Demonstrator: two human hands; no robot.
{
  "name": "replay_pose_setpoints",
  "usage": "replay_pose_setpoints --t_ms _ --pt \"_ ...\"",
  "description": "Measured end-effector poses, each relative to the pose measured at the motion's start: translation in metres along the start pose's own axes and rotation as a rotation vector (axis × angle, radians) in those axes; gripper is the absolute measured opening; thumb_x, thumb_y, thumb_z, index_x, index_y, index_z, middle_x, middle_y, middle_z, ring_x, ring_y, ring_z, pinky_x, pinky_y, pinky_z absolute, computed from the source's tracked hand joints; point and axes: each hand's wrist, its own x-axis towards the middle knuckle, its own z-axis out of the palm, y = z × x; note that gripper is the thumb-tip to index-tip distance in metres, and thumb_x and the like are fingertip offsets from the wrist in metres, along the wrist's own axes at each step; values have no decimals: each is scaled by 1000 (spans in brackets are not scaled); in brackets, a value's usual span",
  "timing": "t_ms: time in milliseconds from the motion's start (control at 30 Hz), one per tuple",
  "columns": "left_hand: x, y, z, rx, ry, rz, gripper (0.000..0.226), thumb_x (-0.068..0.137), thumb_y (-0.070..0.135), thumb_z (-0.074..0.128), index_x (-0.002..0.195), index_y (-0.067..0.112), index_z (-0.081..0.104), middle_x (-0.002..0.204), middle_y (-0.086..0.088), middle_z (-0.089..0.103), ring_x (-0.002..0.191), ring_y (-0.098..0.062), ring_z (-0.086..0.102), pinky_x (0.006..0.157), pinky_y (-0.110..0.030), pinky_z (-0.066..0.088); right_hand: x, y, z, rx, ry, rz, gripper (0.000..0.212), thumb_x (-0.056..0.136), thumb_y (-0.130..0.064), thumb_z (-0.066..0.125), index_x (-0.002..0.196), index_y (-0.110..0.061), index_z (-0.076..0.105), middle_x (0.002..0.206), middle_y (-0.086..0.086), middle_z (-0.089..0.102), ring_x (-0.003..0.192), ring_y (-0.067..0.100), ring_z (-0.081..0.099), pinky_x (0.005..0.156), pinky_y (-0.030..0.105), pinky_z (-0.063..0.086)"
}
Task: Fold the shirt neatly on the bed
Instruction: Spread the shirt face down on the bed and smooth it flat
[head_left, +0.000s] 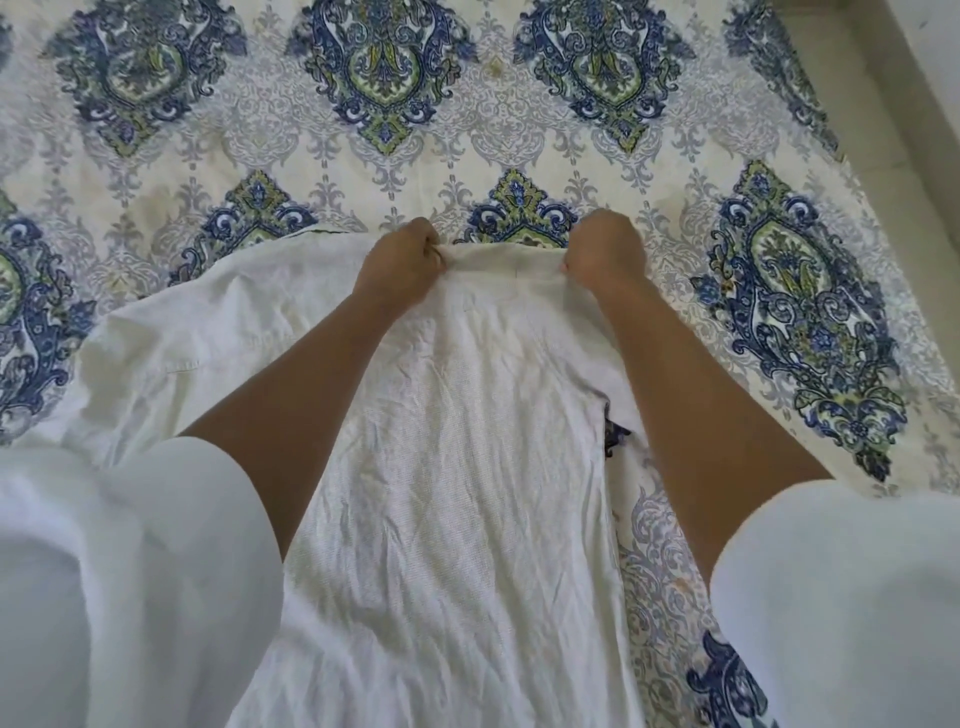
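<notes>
A white, creased shirt (457, 467) lies spread lengthwise on the bed, its body running from the near edge up to the middle of the view. One sleeve (171, 332) spreads out to the left. My left hand (408, 260) and my right hand (605, 252) are both closed on the shirt's far edge, about a hand's width apart, with the cloth pulled taut between them. The right side of the shirt is partly hidden under my right forearm.
The bed is covered by a cream sheet (467, 130) with blue and green paisley medallions. A pale wall or floor strip (914, 104) runs along the bed's right edge. My own white sleeves fill the lower corners.
</notes>
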Motion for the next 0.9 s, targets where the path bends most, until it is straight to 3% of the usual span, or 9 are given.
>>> replay_pose_setpoints --t_ms 133,233,333,400,533,633,700,767,900 --pt "-13 -10 12 -62 -8 128 53 90 2 41 142 8 33 116 -14 59 107 -26 55 92 -36 46 -12 5 31 92 179 -38 28 89 1 41 114 0 54 120 19 51 108 36 53 83 39 45" --pt "-41 -12 27 86 227 278 43 92 12 36 134 4 44 124 -15 57 114 -29 52 96 -39 39 -49 -5 64 218 335 -321 35 90 -7 43 123 0 52 130 21 49 121 35 45 97 42 41" --pt "-56 -38 39 477 73 273 56 98 38 16 147 13 25 156 -9 21 145 -25 17 116 -44 12 -77 -17 98 19 99 -675 47 96 -26 37 140 -9 38 150 13 33 140 27 28 114 43 19" --pt "-49 -65 40 643 -5 250 62 93 52 2 150 26 0 159 1 -7 145 -16 -9 114 -47 -9 -72 0 105 -132 19 -645 54 99 -36 29 147 -11 23 156 9 19 145 23 15 117 42 7" --pt "-43 -73 39 731 -52 214 60 94 54 2 148 30 -9 158 4 -15 145 -15 -14 113 -49 -11 -39 43 84 -191 84 -377 55 100 -37 23 149 -12 15 158 6 13 146 21 10 117 42 5" --pt "-45 -48 34 679 -86 152 58 98 46 9 149 24 -8 158 0 -15 145 -18 -15 113 -48 -11 -48 25 81 -133 80 -307 53 100 -32 24 147 -9 21 157 11 15 146 24 12 117 46 9" --pt "-62 -30 42 609 -64 158 57 99 40 12 149 19 -6 158 -1 -11 146 -18 -11 115 -45 -10 -84 4 92 -127 150 -436 52 93 -28 30 137 -1 41 146 20 39 135 32 38 109 52 31" --pt "-91 -27 61 577 -83 243 59 95 38 5 150 18 -3 159 -1 -9 146 -17 -8 116 -40 -9 -125 6 112 -108 59 -567 54 89 -27 31 133 0 47 139 18 48 130 31 46 104 51 39" --pt "-122 -67 71 559 -22 229 70 88 52 -4 150 20 2 159 3 -1 147 -16 -2 115 -36 -9 -139 65 116 -139 81 -424 59 94 -38 24 144 -7 31 152 12 30 142 25 27 115 43 18"
